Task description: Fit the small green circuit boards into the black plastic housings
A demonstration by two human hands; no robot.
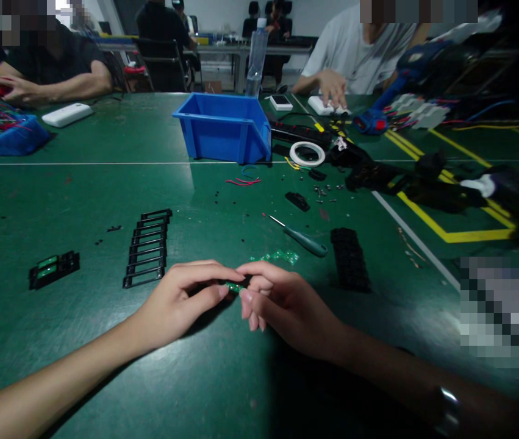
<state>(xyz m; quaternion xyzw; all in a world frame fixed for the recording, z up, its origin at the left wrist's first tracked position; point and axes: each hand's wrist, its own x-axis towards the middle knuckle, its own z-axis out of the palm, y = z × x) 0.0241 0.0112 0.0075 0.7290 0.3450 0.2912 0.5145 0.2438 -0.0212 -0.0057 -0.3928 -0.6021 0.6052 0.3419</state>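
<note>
Between my two hands is a small green circuit board [234,286] with a dark piece behind it, mostly covered by fingers. My left hand [188,296] pinches it from the left with thumb and fingers. From the right, my right hand [282,299] closes its thumb and fingertips on the same piece. Just beyond the fingers lie several small green boards [282,256] and a screwdriver [305,241] with a green handle. A row of black frames [147,249] lies left of my hands, and a black part with green boards [53,269] sits farther left.
A blue bin [227,131] stands at the back, near a white ring of tape [307,154]. Small screws [325,194] and red wires [243,182] lie scattered. Black stacked parts [349,259] are at right. A blue power drill [391,91] is back right; co-workers sit opposite.
</note>
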